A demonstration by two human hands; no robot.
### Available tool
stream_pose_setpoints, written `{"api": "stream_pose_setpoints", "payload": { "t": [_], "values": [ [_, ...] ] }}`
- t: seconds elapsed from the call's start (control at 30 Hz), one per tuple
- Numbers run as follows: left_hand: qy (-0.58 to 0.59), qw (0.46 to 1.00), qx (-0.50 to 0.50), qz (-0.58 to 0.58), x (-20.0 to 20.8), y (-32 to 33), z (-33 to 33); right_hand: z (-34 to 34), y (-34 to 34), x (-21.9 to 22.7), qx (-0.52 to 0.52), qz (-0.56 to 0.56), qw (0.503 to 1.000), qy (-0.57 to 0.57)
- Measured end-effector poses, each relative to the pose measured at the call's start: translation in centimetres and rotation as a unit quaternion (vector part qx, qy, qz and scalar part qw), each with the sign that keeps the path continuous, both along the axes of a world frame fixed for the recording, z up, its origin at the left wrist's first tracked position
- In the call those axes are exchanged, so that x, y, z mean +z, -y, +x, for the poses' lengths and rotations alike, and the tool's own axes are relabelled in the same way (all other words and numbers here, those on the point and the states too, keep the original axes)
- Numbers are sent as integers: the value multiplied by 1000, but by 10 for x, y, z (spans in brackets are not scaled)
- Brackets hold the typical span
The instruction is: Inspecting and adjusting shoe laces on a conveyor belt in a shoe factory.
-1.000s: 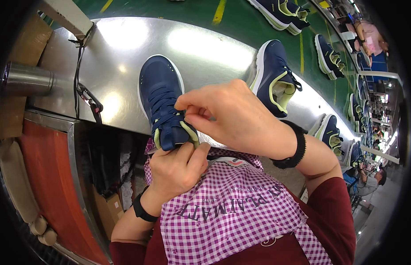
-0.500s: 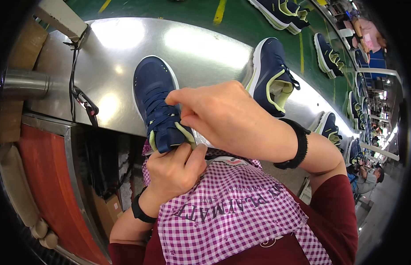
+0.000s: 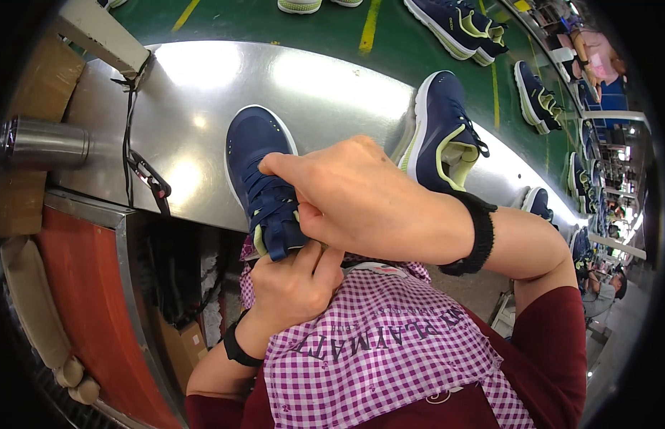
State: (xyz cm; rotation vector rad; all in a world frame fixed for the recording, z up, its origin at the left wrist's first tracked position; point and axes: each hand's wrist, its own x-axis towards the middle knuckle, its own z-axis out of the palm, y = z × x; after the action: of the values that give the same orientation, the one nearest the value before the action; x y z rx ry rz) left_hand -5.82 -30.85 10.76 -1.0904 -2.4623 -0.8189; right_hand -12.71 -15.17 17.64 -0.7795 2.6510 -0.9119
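Observation:
A navy sneaker (image 3: 259,136) with a white sole and lime lining rests on the metal ledge, toe pointing away from me. My left hand (image 3: 295,284) is closed on its collar and tongue end, nearest my body; the fingertips are partly hidden. Over the lacing, my right hand (image 3: 361,196) is curled, its index fingertip on the flat navy shoelace (image 3: 264,193) midway along the shoe. The back of that hand hides what its other fingers grip. To the right, another navy sneaker (image 3: 439,132) stands on the ledge, apart from my hands.
Beyond the metal ledge (image 3: 332,107) runs a green belt (image 3: 261,21) carrying several sneakers (image 3: 457,28). At left are a white post (image 3: 107,43), a hanging cord with a dark tool (image 3: 152,182), a metal cylinder (image 3: 50,143) and a reddish board (image 3: 85,279). People work at far right.
My right index finger has shifted along the lacing toward the toe. The left hand keeps its hold at the collar. The whole view has moved slightly.

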Motion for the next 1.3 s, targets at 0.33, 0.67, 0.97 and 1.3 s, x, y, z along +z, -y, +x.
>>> {"api": "stream_pose_setpoints", "payload": {
  "t": [0.33,0.67,0.97,1.3],
  "values": [
    [25,999,12,34,-1,2,3,25,8,12,-24,93,968,-233],
    [22,1000,0,2,5,3,1,53,-22,-3,-46,-18,990,-130],
    [39,998,19,-34,7,6,3,70,-16,-29,-98,-122,984,-90],
    [49,996,-16,-78,18,-1,-2,79,-54,-14,-154,-133,947,-250]
  ]
}}
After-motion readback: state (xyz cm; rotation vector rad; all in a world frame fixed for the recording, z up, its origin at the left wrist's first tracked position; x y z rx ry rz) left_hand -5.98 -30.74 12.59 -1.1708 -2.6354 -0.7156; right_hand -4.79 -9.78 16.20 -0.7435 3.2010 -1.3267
